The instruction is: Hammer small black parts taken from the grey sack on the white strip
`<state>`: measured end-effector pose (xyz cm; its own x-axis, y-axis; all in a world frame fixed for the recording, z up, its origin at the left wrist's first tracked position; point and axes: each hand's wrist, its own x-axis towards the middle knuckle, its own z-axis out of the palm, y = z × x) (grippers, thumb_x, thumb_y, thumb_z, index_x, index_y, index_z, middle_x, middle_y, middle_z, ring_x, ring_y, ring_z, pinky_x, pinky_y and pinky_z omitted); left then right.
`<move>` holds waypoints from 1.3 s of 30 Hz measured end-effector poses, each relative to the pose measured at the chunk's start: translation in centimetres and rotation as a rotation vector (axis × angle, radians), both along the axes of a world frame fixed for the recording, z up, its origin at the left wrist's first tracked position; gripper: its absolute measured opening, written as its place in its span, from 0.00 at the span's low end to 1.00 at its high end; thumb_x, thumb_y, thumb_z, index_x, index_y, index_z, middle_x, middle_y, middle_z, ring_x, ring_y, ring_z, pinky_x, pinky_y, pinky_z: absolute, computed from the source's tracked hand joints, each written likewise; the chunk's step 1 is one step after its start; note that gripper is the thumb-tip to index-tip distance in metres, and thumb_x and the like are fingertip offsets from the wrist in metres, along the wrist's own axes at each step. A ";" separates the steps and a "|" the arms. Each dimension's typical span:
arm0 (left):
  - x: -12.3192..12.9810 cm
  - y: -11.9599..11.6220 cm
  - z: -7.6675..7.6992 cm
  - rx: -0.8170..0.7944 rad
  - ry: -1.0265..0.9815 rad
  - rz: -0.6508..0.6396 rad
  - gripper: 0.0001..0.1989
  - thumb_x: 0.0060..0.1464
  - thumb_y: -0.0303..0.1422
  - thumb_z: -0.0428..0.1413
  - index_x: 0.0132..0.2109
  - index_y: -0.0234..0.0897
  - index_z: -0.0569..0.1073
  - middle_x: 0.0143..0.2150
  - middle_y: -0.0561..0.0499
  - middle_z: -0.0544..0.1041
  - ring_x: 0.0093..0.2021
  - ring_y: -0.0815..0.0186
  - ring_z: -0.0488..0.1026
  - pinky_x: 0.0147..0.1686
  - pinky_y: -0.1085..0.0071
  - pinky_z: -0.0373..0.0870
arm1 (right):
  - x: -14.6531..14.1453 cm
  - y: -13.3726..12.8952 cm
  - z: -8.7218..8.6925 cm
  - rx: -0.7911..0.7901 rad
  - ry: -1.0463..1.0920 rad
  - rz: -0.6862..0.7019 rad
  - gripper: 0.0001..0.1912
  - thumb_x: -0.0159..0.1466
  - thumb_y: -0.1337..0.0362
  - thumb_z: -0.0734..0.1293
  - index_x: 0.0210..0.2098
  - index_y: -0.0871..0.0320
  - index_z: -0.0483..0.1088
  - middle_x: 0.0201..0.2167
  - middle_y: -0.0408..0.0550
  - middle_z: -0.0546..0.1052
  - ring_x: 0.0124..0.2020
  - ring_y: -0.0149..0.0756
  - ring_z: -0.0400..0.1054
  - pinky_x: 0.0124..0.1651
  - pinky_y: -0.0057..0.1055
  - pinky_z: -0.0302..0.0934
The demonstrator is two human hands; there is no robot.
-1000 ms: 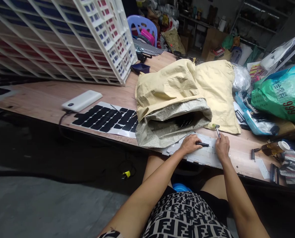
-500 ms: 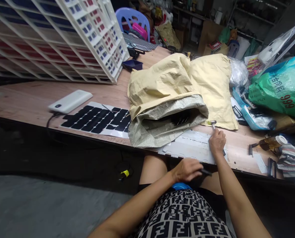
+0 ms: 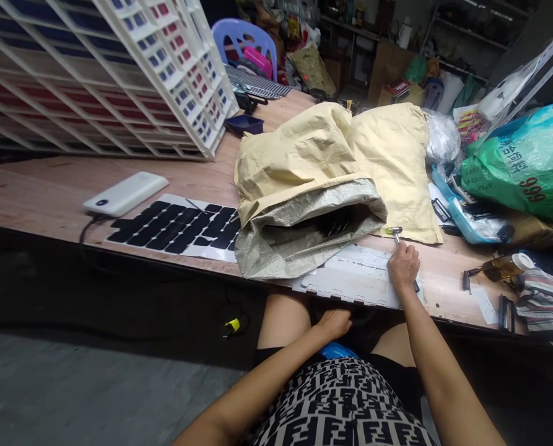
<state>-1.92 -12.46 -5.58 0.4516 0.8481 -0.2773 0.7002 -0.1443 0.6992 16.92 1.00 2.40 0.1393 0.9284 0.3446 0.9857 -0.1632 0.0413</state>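
Observation:
My right hand is closed round the handle of a small hammer, whose head lies by the corner of a yellow sack. Beneath that hand is a grey-white plate at the table's front edge. My left hand is low over my lap, just below the edge; its fingers are curled and partly hidden, and whatever they hold is not visible. An open sack with a grey lining gapes toward me, with dark pieces inside. Left of it, black flat pieces lie in rows on a white sheet.
A white power bank with a cable lies left. A large white crate stands at the back left. On the right are a green bag, a blue tray, an amber bottle and a striped cloth.
My left hand has moved down and left, below the table edge, and the black piece it held is out of sight. My right hand stays on the hammer. The view has shifted slightly.

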 end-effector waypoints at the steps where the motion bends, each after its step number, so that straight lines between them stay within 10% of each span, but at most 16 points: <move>1: -0.2 -0.2 1.5 0.026 -0.054 -0.113 0.10 0.54 0.34 0.60 0.44 0.41 0.80 0.39 0.47 0.82 0.42 0.57 0.79 0.41 0.68 0.71 | 0.0 0.0 0.0 0.001 -0.004 0.002 0.18 0.69 0.67 0.57 0.57 0.59 0.66 0.43 0.56 0.69 0.45 0.45 0.61 0.41 0.37 0.54; 4: -1.3 1.0 6.6 0.117 -0.328 -0.388 0.11 0.56 0.39 0.60 0.45 0.44 0.80 0.40 0.51 0.82 0.40 0.63 0.79 0.39 0.72 0.70 | 0.0 0.0 -0.1 0.013 -0.020 0.011 0.19 0.69 0.67 0.57 0.57 0.60 0.66 0.43 0.56 0.69 0.44 0.45 0.61 0.41 0.37 0.54; 8: -3.4 8.6 10.9 0.414 -0.424 0.244 0.13 0.64 0.36 0.51 0.43 0.38 0.80 0.41 0.47 0.82 0.41 0.63 0.78 0.44 0.70 0.71 | 0.0 0.0 -0.2 0.029 -0.025 0.017 0.19 0.69 0.67 0.56 0.57 0.61 0.66 0.42 0.56 0.69 0.43 0.45 0.61 0.40 0.36 0.54; 11: -4.6 15.7 10.8 0.495 -0.211 0.650 0.13 0.63 0.34 0.53 0.50 0.35 0.77 0.47 0.42 0.80 0.48 0.57 0.77 0.50 0.64 0.71 | 0.0 -0.1 -0.2 0.030 -0.024 0.014 0.18 0.69 0.67 0.56 0.56 0.60 0.66 0.42 0.56 0.68 0.43 0.45 0.60 0.40 0.36 0.54; 16: -5.2 21.6 9.1 0.357 -0.011 0.695 0.13 0.59 0.29 0.56 0.50 0.32 0.75 0.52 0.37 0.78 0.55 0.51 0.74 0.56 0.60 0.67 | 0.0 -0.2 -0.1 0.005 -0.014 0.009 0.18 0.69 0.67 0.56 0.57 0.60 0.65 0.43 0.57 0.68 0.44 0.45 0.60 0.41 0.35 0.54; 21: -5.2 18.0 9.7 0.465 -0.046 0.655 0.13 0.60 0.32 0.57 0.51 0.35 0.75 0.50 0.42 0.78 0.52 0.54 0.73 0.52 0.62 0.69 | -0.1 -0.2 -0.2 0.000 -0.015 0.001 0.19 0.69 0.67 0.55 0.57 0.60 0.65 0.43 0.56 0.68 0.45 0.45 0.61 0.41 0.36 0.55; 27: -2.2 10.5 8.6 0.611 -0.179 0.268 0.09 0.58 0.37 0.60 0.44 0.40 0.78 0.42 0.48 0.77 0.45 0.59 0.70 0.48 0.64 0.67 | -0.2 -0.2 0.0 -0.007 0.009 0.005 0.19 0.69 0.67 0.56 0.57 0.60 0.65 0.44 0.56 0.68 0.45 0.45 0.60 0.43 0.37 0.55; 39: -1.4 11.1 5.6 0.444 -0.212 0.221 0.11 0.50 0.35 0.65 0.42 0.39 0.79 0.40 0.51 0.76 0.44 0.60 0.69 0.48 0.64 0.66 | 0.5 -0.2 1.2 -0.052 0.245 -0.034 0.21 0.69 0.68 0.56 0.59 0.56 0.68 0.43 0.55 0.71 0.45 0.43 0.63 0.44 0.35 0.57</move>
<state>-3.31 -1.40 -0.02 0.2566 0.9439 0.2080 0.5972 -0.3241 0.7338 17.41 0.83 3.62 0.2441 0.9374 0.2483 0.9614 -0.2004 -0.1887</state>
